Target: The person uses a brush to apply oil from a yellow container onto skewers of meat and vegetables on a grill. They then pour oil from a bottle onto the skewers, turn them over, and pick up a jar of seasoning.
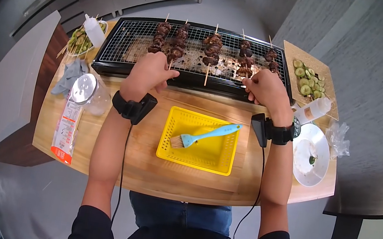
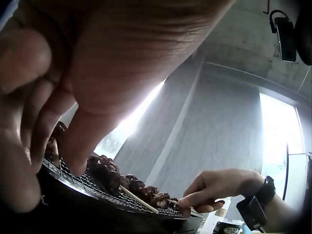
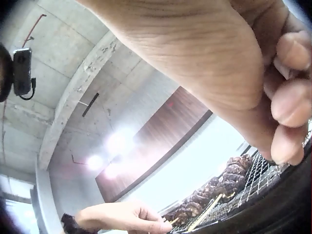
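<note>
Skewers of browned meat lie across the wire grill (image 1: 138,31). My left hand (image 1: 151,75) is at the grill's front edge, its thumb and fingers pinching the stick of the second skewer from the left (image 1: 179,42). My right hand (image 1: 271,93) pinches the stick end of the fourth skewer (image 1: 245,58); the left wrist view also shows this right hand (image 2: 214,190) at a stick. Between the hands, the middle skewer (image 1: 212,50) lies untouched, its bare stick over the front edge. In the right wrist view the left hand (image 3: 124,217) has a stick at its fingertips.
A yellow basket (image 1: 194,162) holds a blue brush (image 1: 212,133). To the left are a lidded jar (image 1: 97,99), grey cloth (image 1: 72,75), a packet (image 1: 67,125) and a white bottle (image 1: 94,31). To the right are cucumber slices (image 1: 308,79), another bottle (image 1: 314,110) and a white plate (image 1: 308,173).
</note>
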`<state>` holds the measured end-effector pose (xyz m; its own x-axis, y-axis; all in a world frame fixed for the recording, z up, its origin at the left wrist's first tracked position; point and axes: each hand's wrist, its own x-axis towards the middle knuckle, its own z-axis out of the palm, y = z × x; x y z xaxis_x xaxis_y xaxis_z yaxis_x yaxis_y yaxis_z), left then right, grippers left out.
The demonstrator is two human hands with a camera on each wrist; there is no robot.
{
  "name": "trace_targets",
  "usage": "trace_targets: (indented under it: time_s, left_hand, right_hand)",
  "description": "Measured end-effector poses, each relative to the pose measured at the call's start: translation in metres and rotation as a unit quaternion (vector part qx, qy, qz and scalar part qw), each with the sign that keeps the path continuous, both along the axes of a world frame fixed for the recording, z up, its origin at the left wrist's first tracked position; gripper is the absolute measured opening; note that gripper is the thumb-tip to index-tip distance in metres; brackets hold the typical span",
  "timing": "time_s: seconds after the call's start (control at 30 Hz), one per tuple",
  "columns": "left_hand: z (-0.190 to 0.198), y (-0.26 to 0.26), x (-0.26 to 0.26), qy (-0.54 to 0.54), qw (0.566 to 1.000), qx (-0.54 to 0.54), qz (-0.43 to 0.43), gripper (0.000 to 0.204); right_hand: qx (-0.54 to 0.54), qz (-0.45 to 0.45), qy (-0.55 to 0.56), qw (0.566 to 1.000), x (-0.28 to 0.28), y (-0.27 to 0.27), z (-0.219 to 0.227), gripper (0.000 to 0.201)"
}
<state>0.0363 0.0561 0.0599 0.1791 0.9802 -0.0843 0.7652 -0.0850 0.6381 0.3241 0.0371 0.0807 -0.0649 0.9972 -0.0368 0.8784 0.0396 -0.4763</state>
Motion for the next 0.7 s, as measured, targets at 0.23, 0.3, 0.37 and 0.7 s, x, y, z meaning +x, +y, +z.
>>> trace_targets:
  time_s: [0.23, 0.3, 0.37, 0.7]
  left_hand:
    - [-0.003, 0.003, 0.001, -0.035, 0.999, 0.002, 0.007, 0.032]
    - [-0.002, 0.002, 0.002, -0.037, 0.999, 0.007, 0.011, 0.031]
    - [0.0, 0.0, 0.004, -0.04, 0.999, 0.011, 0.015, 0.031]
    - [0.012, -0.004, 0.009, -0.12, 0.992, 0.018, 0.026, 0.031]
  right_hand:
    - [-0.005, -0.015, -0.016, 1.0, 0.0, 0.002, 0.0, 0.032]
    - [-0.005, -0.015, -0.012, 1.0, 0.0, 0.002, 0.0, 0.032]
    - [-0.005, -0.016, -0.008, 1.0, 0.0, 0.001, 0.001, 0.032]
    - [-0.001, -0.021, -0.01, 1.0, 0.001, 0.001, 0.001, 0.032]
